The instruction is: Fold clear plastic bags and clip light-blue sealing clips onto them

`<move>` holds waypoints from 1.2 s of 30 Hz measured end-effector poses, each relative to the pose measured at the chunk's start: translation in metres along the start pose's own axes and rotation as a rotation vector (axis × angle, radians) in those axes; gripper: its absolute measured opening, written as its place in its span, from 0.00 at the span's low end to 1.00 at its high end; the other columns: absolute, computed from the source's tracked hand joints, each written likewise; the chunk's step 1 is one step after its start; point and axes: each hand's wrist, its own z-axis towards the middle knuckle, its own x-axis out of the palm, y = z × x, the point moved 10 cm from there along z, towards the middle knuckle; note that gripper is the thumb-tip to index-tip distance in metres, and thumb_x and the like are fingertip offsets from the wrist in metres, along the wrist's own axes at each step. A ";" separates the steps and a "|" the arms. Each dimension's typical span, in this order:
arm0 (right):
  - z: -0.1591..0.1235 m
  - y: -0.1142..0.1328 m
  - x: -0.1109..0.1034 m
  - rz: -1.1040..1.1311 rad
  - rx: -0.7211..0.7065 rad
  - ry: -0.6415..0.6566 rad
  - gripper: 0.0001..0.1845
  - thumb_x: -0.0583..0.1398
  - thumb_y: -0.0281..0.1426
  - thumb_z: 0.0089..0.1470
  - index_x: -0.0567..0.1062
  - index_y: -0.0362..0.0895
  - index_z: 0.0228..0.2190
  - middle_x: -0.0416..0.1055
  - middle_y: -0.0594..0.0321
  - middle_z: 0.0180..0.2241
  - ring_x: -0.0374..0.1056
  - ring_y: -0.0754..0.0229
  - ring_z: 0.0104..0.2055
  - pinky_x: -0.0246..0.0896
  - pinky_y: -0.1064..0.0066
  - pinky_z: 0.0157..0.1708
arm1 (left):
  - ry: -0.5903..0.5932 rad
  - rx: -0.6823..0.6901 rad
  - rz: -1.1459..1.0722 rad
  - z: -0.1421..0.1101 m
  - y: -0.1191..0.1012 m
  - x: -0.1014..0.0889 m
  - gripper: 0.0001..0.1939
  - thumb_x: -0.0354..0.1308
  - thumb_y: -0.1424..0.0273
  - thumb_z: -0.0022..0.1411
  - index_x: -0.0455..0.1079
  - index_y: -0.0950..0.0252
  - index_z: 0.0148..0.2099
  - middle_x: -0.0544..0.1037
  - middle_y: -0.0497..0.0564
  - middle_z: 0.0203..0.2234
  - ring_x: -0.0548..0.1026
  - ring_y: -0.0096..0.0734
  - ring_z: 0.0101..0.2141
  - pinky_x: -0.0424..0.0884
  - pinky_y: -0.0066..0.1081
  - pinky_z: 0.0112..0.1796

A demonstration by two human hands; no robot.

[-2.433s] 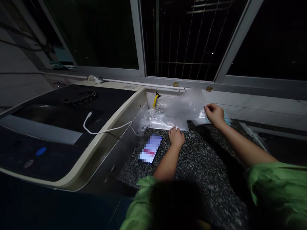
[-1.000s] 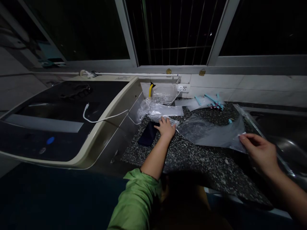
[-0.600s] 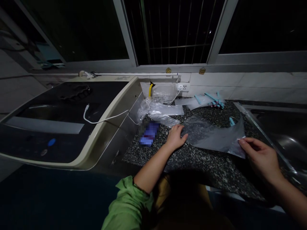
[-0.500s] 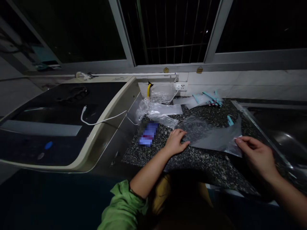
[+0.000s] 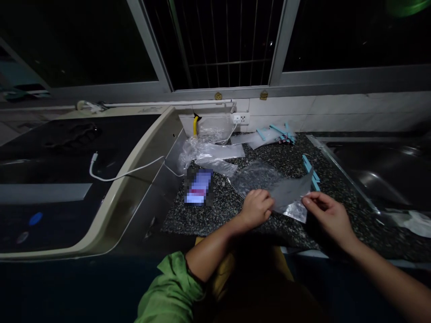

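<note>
A clear plastic bag lies over the speckled counter, its right end lifted a little. My right hand pinches the bag's right corner between thumb and fingertips. My left hand has its fingers curled round the bag's near left edge, the fingertips partly hidden. Just beyond the right hand lie several light-blue sticks. Farther back, more light-blue sticks rest in a loose bunch on a flat clear bag.
Crumpled clear plastic is heaped near the wall, below a socket with a white cable. A phone with a lit, blurred screen lies left of my hands. A washing machine borders the left; a metal sink the right.
My left hand's fingers have gone from spread to curled on the bag. My right hand has come closer to it with the corner. More of the light-blue sticks now shows.
</note>
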 end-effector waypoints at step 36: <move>0.078 -0.046 0.071 -0.328 -0.136 0.479 0.20 0.62 0.49 0.34 0.77 0.45 0.21 0.77 0.57 0.28 0.71 0.52 0.34 0.64 0.59 0.40 | -0.396 -0.774 -0.473 -0.070 0.131 -0.049 0.09 0.58 0.63 0.51 0.71 0.64 0.28 0.75 0.50 0.30 0.70 0.34 0.37 0.65 0.35 0.42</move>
